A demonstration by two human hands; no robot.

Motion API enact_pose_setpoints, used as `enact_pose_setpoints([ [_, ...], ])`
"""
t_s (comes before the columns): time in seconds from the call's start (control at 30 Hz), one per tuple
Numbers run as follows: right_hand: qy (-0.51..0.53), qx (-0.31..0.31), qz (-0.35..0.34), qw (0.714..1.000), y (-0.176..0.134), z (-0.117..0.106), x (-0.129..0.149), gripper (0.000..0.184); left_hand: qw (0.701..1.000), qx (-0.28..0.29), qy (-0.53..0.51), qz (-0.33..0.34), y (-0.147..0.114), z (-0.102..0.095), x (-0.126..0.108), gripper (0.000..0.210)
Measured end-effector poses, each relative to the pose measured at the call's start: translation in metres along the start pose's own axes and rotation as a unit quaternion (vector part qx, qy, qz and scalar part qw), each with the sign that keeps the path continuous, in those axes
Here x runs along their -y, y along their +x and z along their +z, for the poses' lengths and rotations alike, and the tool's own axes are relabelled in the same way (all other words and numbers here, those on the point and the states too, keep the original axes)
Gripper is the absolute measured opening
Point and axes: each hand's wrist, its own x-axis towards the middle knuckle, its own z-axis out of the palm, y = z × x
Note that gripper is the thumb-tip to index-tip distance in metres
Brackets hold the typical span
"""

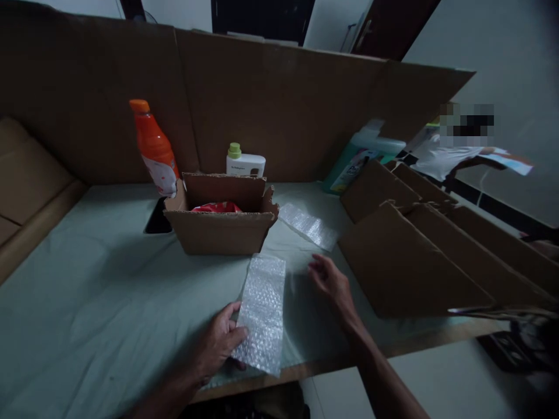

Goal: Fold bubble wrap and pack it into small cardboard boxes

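My left hand (225, 337) grips the lower left edge of a clear bubble wrap sheet (263, 311), thumb on top. The sheet stretches away from me toward a small open cardboard box (220, 233). Something red (217, 208) shows inside that box, mostly hidden by its front wall. To the right of the sheet, my right hand (331, 282) hovers with loosely bent fingers and nothing visible in them. Just beyond its fingertips lies a second bubble wrap piece (309, 226), apart from the hand.
Behind the box stand an orange bottle (155, 148) and a white bottle (245, 164) with a green cap. A teal jug (356, 163) leans at the back right, beside large cardboard boxes (410, 262). A black flat object (159, 218) lies left of the box. Another person (454, 154) is at far right.
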Motion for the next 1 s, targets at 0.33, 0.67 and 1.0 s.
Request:
enact_pose_setpoints([
  [0.33,-0.219,0.057,0.012,0.974,0.093,-0.009,-0.026,0.027,0.999,-0.045,0.011,0.005,-0.024,0.005,0.006,0.111],
  [0.67,-0.154,0.185,-0.05,0.969,0.006,-0.025,0.051,0.022,0.994,0.007,-0.099,-0.045,-0.057,0.0,-0.01,0.089],
  [1.0,-0.204,0.191,-0.17,0.945,-0.031,0.011,0.094,0.016,0.993,0.034,-0.102,-0.052,-0.086,-0.013,0.021,0.075],
])
